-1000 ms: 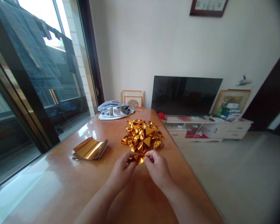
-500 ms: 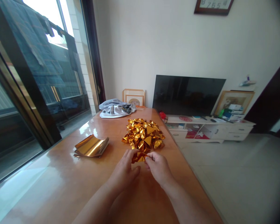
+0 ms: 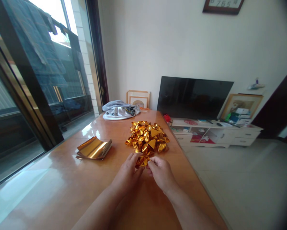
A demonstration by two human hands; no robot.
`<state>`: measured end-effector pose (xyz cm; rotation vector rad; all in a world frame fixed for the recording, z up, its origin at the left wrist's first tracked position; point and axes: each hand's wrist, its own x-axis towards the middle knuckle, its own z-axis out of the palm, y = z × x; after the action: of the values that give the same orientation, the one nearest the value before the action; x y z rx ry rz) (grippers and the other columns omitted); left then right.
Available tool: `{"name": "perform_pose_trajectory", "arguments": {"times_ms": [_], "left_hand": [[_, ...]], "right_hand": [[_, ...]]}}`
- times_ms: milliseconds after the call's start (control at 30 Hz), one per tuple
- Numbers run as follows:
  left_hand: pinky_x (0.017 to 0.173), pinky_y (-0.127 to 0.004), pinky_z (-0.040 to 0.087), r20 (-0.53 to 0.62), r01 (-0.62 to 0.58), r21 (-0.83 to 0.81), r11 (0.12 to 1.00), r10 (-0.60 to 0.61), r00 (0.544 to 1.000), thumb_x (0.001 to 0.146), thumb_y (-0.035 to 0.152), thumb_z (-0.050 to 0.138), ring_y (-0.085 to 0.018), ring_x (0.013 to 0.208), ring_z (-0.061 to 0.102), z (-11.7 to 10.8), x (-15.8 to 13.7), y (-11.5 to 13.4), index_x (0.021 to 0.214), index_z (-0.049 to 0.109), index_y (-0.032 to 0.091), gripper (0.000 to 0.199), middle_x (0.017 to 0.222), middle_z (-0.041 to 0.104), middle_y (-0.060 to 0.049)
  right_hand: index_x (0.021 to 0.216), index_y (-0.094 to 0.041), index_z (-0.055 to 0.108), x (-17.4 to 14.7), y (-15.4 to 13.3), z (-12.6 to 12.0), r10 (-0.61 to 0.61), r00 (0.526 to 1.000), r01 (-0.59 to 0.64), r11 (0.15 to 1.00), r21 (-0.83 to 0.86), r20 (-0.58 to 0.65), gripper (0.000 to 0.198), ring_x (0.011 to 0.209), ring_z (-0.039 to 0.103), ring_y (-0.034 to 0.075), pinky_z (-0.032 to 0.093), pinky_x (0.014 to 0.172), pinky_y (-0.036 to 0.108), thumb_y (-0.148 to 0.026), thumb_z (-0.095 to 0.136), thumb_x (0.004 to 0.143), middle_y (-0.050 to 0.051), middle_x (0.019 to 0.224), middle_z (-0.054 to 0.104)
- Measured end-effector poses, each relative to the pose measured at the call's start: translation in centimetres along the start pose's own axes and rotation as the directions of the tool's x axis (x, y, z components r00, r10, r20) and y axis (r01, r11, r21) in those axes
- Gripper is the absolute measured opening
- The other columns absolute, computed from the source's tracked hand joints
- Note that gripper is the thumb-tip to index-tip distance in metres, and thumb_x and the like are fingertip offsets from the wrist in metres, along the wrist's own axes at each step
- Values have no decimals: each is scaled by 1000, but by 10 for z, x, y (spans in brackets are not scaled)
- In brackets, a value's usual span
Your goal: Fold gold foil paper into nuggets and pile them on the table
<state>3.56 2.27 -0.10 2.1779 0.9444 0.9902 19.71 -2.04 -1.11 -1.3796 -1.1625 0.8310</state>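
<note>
Between my two hands is a folded piece of gold foil paper (image 3: 142, 161). My left hand (image 3: 130, 169) grips its left end, thumb below and fingers above. With thumb and fingertips pinched, my right hand (image 3: 161, 172) holds the right end. Just beyond my hands lies a heap of folded gold foil pieces (image 3: 147, 137), crumpled and shiny. A stack of flat gold foil sheets (image 3: 93, 148), slightly curled, rests to the left. Part of the held piece is hidden by my fingers.
The glossy wooden table (image 3: 86, 188) carries a grey cloth bundle (image 3: 120, 110) at its far end. A television (image 3: 193, 97) stands on a white cabinet (image 3: 239, 135) beyond the right edge. Glass sliding doors (image 3: 47, 73) run along the left.
My left thumb has moved up against the held foil piece, which looks more bunched now. My right hand keeps its pinch. The view has shifted slightly.
</note>
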Motion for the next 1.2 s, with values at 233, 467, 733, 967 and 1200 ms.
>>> {"name": "perform_pose_trajectory", "arguments": {"times_ms": [233, 467, 733, 967, 1200], "left_hand": [[83, -33, 50, -13, 22, 15, 1000, -22, 1000, 86, 18, 61, -21, 92, 62, 0, 1, -3, 128, 57, 26, 43, 113, 63, -6], [87, -35, 51, -10, 12, 5, 1000, -12, 1000, 85, 16, 61, -22, 96, 62, 1, 0, -4, 126, 58, 26, 42, 115, 64, -7], [82, -34, 53, -39, 76, -145, 986, -82, 996, 81, 17, 64, -24, 104, 64, 7, 1, -11, 141, 49, 24, 63, 128, 63, -11], [78, -32, 53, 1, 195, -386, 902, -211, 978, 86, 23, 61, -20, 93, 67, 6, 3, -7, 141, 45, 18, 57, 118, 68, -11], [70, -30, 52, -96, 215, -295, 931, -253, 963, 89, 36, 61, -19, 78, 66, 0, 4, -7, 123, 63, 15, 40, 92, 72, -6]], "right_hand": [[80, -18, 67, 4, 3, -4, 4, 999, -5, 1000, -24, -43, 23, 59, 63, 17, 46, 53, 25, -37, 56, 87, 4, 72, 72], [79, -19, 67, 2, 2, -2, -46, 998, 43, 997, -59, -35, 26, 60, 65, 17, 47, 54, 26, -39, 54, 89, 3, 70, 72], [75, -20, 62, 4, 2, -2, 41, 997, -39, 999, 31, -66, 25, 57, 65, 18, 51, 52, 27, -42, 58, 86, 3, 68, 70], [74, -20, 61, 6, 0, -6, 74, 990, -67, 996, 61, -118, 28, 57, 65, 18, 51, 51, 27, -46, 60, 83, 4, 69, 71], [75, -21, 63, 7, 2, -10, -33, 988, 16, 994, -112, -149, 27, 58, 66, 20, 49, 53, 27, -44, 56, 87, 4, 69, 71]]}}
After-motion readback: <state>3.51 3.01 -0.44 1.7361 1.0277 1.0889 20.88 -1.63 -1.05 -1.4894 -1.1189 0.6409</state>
